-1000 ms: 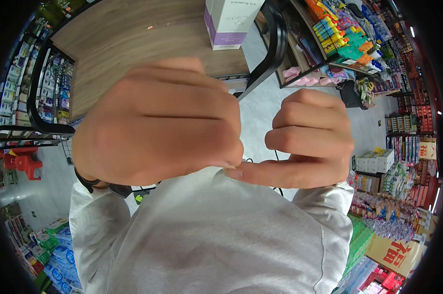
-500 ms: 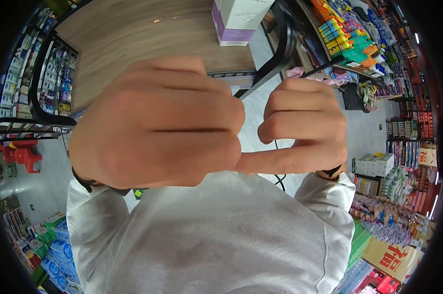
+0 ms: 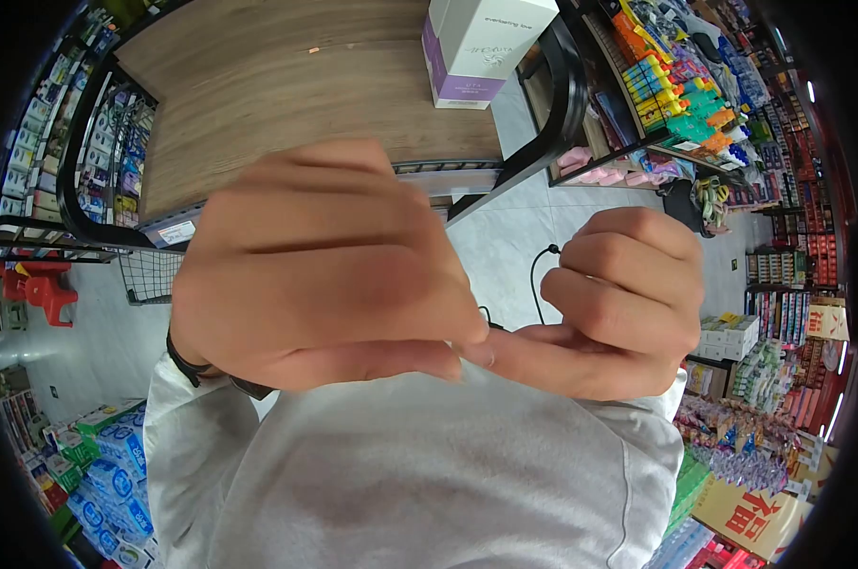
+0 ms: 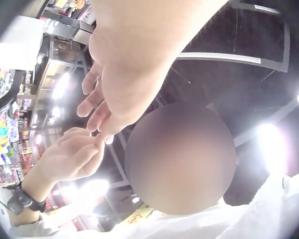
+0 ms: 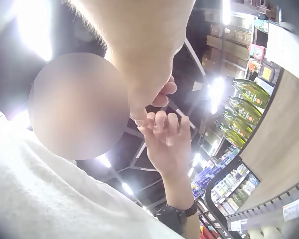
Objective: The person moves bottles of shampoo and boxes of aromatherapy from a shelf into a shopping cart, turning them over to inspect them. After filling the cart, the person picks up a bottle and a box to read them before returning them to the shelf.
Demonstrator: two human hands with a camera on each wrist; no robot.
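Observation:
In the head view my left hand (image 3: pixel 315 270) is raised in front of the chest, its back to the camera and its fingers curled. Beside it is my right hand (image 3: pixel 628 303), also curled, its lowest digit stretched toward the left hand. The fingertips meet or nearly meet between them; no object shows there. In the left wrist view the left hand (image 4: pixel 124 87) hangs above the right hand (image 4: pixel 72 154), tips together. The right wrist view shows the right hand (image 5: pixel 144 82) over the left hand (image 5: pixel 169 144), whose fingers are bent.
A wooden-topped shelf (image 3: pixel 258 85) with a black rail (image 3: pixel 557 104) stands ahead, bearing a white and purple box (image 3: pixel 486 47). Shelves of colourful goods (image 3: pixel 675 85) line the right. Red stools (image 3: pixel 45 294) and blue packs (image 3: pixel 111 479) are at the left.
Both hands sit lower in the head view than half a second ago, and the right one is farther right. The left thumb, hidden then, shows now. The box and shelf appear lower too.

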